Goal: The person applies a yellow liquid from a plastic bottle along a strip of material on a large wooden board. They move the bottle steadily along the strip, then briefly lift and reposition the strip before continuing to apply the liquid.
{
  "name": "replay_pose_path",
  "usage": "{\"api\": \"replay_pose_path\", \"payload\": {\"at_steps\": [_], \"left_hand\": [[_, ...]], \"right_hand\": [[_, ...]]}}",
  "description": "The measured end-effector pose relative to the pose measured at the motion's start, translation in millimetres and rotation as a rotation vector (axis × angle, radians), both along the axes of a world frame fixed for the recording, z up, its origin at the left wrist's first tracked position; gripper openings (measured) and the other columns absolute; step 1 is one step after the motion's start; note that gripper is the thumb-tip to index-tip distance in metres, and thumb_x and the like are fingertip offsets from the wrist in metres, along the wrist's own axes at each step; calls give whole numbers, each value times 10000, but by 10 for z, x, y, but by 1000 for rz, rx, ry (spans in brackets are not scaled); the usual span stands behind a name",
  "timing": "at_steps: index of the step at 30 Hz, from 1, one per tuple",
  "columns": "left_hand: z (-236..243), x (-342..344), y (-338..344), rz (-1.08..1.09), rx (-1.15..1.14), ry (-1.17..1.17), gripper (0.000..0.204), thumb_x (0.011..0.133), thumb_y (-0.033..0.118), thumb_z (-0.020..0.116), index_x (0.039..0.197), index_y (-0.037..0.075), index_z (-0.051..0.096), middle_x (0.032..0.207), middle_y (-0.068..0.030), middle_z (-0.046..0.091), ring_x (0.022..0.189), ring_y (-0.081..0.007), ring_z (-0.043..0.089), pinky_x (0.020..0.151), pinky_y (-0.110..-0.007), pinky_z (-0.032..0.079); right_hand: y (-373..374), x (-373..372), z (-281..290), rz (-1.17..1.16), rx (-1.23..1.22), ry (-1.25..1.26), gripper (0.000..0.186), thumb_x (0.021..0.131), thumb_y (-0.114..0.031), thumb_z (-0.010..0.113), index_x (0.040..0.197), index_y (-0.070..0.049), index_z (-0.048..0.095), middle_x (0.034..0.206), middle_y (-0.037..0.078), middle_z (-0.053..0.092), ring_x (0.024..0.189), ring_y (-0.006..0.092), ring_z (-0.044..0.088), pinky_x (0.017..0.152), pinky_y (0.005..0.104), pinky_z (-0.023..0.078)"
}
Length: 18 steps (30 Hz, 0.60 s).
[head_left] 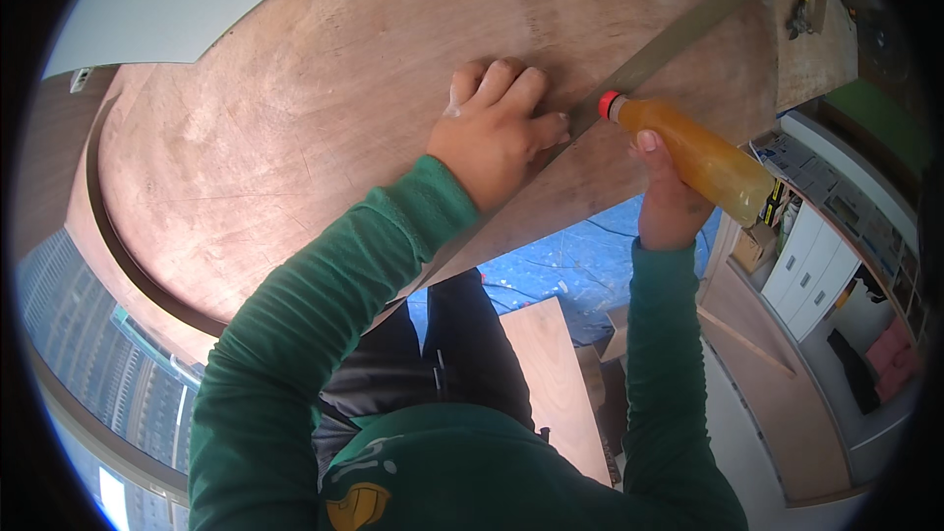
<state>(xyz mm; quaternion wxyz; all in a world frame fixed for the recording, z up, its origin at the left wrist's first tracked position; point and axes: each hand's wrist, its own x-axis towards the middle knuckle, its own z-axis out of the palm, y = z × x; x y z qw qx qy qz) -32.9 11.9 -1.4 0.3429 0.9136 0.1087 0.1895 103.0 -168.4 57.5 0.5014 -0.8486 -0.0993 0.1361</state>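
Note:
A long, thin brown strip (pixel 688 34), like edge banding, stands partly on edge across a wooden board (pixel 295 108). It runs from the far right, past my hands, toward the near edge. My left hand (pixel 492 138) rests over the board with bent fingers, its thumb and fingers closed at the strip; part of the grip is hidden. In my right hand (pixel 671 202) is a plastic squeeze bottle (pixel 698 152) of yellowish-amber liquid, probably glue. The bottle lies tilted, its red cap (pixel 608 104) close to the strip, just right of my left thumb.
A curved dark band (pixel 95 177) bends around the board's left end. A yellow-and-black hand tool (pixel 801 5) lies at the far right. Blue sheeting (pixel 580 256) covers the floor below, beside a loose plywood panel (pixel 556 374). White drawers (pixel 811 270) stand at right, windows at left.

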Motion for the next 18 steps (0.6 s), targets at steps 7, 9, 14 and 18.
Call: {"api": "replay_pose_path", "payload": {"at_steps": [7, 9, 14, 18], "left_hand": [[-12, -18, 12, 14, 7, -30, 168, 782, 251, 883, 923, 201, 808, 1075, -41, 622, 1104, -291, 585, 1010, -478, 412], [26, -79, 28, 3, -18, 8, 234, 763, 254, 893, 966, 185, 800, 1125, -58, 622, 1143, -303, 577, 1020, -498, 408], [234, -536, 39, -17, -32, 166, 470, 726, 295, 921, 1144, 158, 755, 1357, -117, 608, 1341, -365, 529, 1111, -571, 371], [219, -647, 73, 81, -39, 263, 536, 761, 403, 911, 1199, 154, 725, 1506, -143, 579, 1490, -417, 452, 1233, -641, 272]], "right_hand": [[264, -83, 180, 213, -115, -168, 316, 829, -58, 951, 1069, 35, 768, 1063, 109, 794, 970, 194, 744, 920, 345, 589], [314, 83, 187, 178, -140, -189, 297, 840, -47, 939, 1070, 32, 770, 1046, 107, 796, 954, 192, 746, 902, 339, 593], [264, 97, 182, 191, -141, -165, 297, 847, -69, 939, 1081, 15, 776, 1058, 101, 793, 952, 196, 741, 892, 343, 592], [199, -192, 168, 263, -159, -207, 311, 846, -95, 945, 1090, 4, 780, 1070, 100, 789, 956, 205, 738, 890, 345, 589]]}}
